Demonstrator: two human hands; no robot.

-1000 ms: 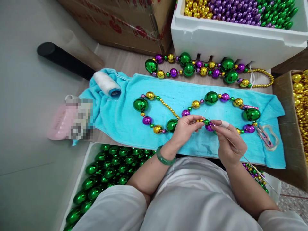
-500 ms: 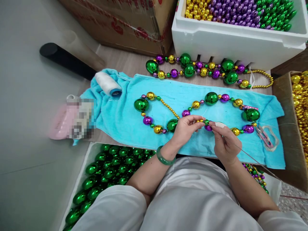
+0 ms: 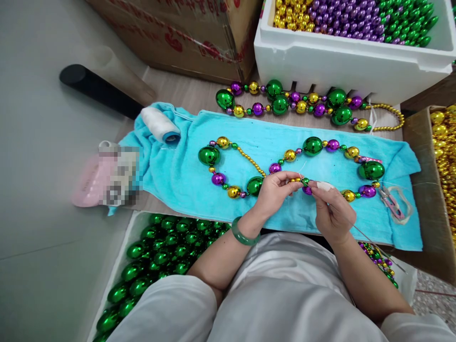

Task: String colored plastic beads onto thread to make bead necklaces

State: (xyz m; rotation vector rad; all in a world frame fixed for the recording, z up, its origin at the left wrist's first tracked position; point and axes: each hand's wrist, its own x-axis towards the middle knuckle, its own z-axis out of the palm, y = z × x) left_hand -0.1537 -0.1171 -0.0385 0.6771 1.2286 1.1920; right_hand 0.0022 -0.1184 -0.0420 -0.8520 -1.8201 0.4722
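Note:
A bead string (image 3: 313,145) of green, purple and gold balls loops in a figure eight on the turquoise towel (image 3: 178,166). My left hand (image 3: 276,190) pinches small gold and green beads at the string's near side. My right hand (image 3: 331,209), with tape on one fingertip, pinches a long thin needle (image 3: 370,240) whose tip meets a small green bead (image 3: 305,181) next to a purple one. The needle trails back to the lower right. A green bangle (image 3: 244,232) sits on my left wrist.
A finished bead string (image 3: 295,102) lies behind the towel. A white foam box (image 3: 342,57) holds small beads; a carton (image 3: 443,161) of gold beads is at right. A tray of green balls (image 3: 160,251) sits below left. Thread spool (image 3: 159,124), snips (image 3: 392,202), black tube (image 3: 96,90).
My right hand has slid a little left toward my left hand, bringing the needle tip closer to the pinched beads. The left hand has stayed put.

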